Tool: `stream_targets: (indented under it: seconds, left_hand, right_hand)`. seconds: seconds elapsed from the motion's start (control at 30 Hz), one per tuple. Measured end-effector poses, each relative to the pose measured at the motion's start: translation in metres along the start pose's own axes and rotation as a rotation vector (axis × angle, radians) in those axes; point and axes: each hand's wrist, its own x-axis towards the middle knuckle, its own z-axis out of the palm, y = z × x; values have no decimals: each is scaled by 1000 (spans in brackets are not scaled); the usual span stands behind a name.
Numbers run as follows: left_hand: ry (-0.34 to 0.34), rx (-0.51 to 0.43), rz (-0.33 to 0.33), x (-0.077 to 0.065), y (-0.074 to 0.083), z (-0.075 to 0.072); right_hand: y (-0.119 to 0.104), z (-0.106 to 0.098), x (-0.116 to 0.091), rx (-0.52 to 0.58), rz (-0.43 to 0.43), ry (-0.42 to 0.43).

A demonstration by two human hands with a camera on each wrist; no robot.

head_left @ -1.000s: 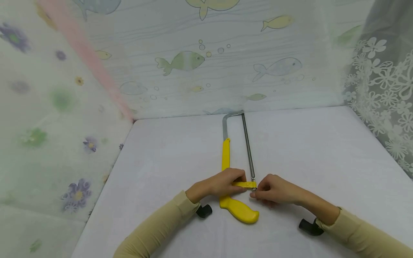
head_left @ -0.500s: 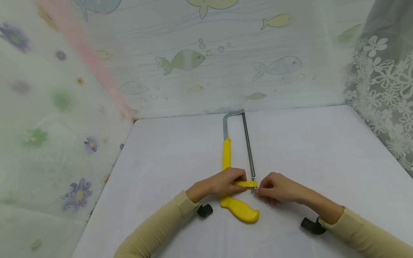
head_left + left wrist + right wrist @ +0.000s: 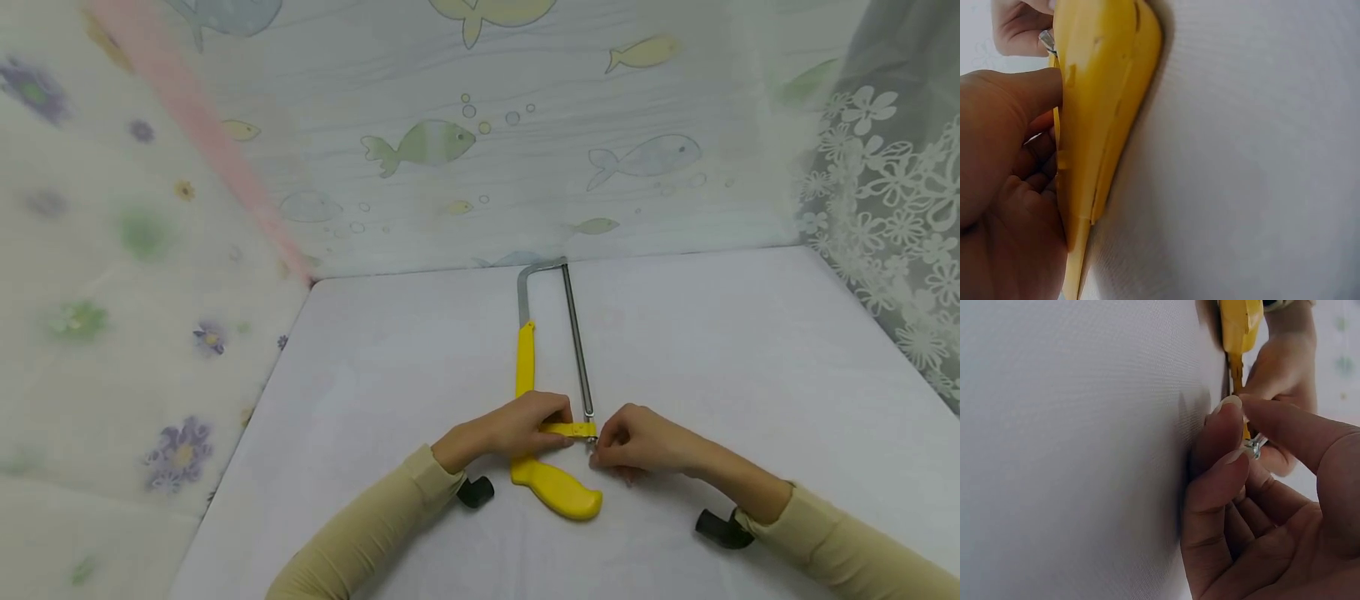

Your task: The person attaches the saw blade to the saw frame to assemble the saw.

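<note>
A hacksaw with a yellow handle and grey metal bow lies on its side on the white table. My left hand grips its yellow frame, the fingers reaching over the short yellow crosspiece. At that crosspiece's outer end sits a small shiny wing nut, partly hidden by fingers. My right hand has thumb and fingertips curled together at the wing nut, pinching it. From the crosspiece a dark straight blade bar runs to the bow's far tip. The left wrist view shows the yellow handle close beside the left thumb.
White cloth covers the table. A fish-patterned curtain hangs behind it, a flowered sheet at the left and a lace curtain at the right. Black wrist mounts show under the sleeves.
My right fingertips drew slightly right off the wing nut half a second ago, then came back to its lower end. The left hand and the hacksaw have stayed in place.
</note>
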Motion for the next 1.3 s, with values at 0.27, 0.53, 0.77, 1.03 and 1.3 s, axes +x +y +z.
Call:
stream_targets:
  seconds: [0.27,0.53,0.77,1.03,1.3]
  left_hand:
    - [-2,-19,10,1,-1,1]
    - [-3,-17,2,1,-3,1]
    - [1,6,7,1,-3,2]
    - [8,12,13,1,-4,3]
    - [8,-1,10,1,-5,3]
  right_hand:
    - [-1,3,4,-32,21,2]
    - [-4,2,5,-33,46,13]
    - [-3,0,1,-22,54,19]
    - [2,-6,-3,-30,69,20]
    - [4,-6,-1,-69,15,1]
